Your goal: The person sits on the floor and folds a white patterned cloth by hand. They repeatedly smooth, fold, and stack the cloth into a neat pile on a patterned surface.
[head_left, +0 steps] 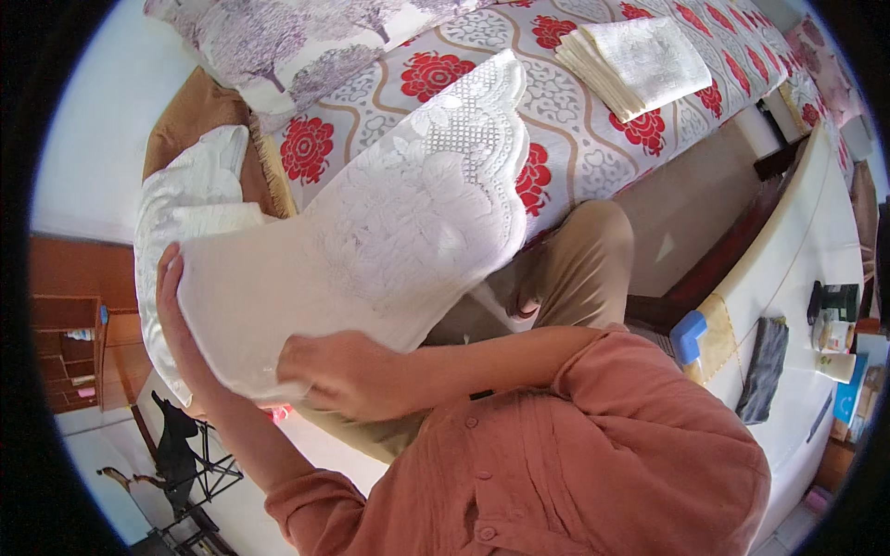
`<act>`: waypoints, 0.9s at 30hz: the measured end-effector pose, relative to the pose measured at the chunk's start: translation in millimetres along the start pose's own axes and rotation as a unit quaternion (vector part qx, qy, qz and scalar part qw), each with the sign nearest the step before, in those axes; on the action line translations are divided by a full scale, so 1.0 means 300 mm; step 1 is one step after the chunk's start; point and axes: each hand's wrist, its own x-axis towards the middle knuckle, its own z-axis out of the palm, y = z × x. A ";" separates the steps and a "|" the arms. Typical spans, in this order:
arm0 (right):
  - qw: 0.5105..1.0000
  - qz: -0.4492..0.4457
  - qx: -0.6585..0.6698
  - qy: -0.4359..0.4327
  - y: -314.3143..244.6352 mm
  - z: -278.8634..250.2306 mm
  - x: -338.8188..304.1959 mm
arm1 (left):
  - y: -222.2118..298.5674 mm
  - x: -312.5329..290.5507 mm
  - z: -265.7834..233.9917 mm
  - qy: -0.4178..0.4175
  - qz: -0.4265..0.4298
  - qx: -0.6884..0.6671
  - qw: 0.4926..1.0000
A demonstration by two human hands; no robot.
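Observation:
A white lace-edged cloth point(399, 213) with a scalloped, floral-patterned end lies spread over my lap and the edge of the bedding. My left hand point(172, 287) rests along the cloth's left edge, its fingers stretched out and pressed together; the thumb is hidden. Near the cloth's lower edge my right hand point(338, 375) is closed, with the fabric pinched between its fingers and a little motion blur on it. More white fabric point(190, 199) is heaped beyond my left hand, over a brown cover point(190, 116).
A stack of folded white cloths point(640, 69) lies on the red-flowered bedding point(426, 79). To my right, a white table point(797, 269) carries a blue-ended yellowish item point(700, 338), a dark folded cloth point(765, 371) and small containers point(834, 315). A black folding frame point(185, 459) stands on the left.

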 end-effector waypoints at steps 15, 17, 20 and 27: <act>0.685 0.238 -0.587 0.359 0.091 -1.088 -0.337 | -0.259 0.251 1.210 -0.280 0.132 0.058 0.949; 0.726 0.246 -0.533 0.359 0.135 -1.137 -0.284 | -0.383 0.300 1.110 -0.190 0.272 0.197 0.923; 0.800 0.226 -0.461 0.312 0.221 -1.207 -0.147 | -0.505 0.319 0.899 -0.066 0.336 0.313 0.886; 0.734 0.235 -0.629 0.101 0.639 -1.368 0.197 | -0.656 0.291 0.719 0.025 0.291 0.286 0.912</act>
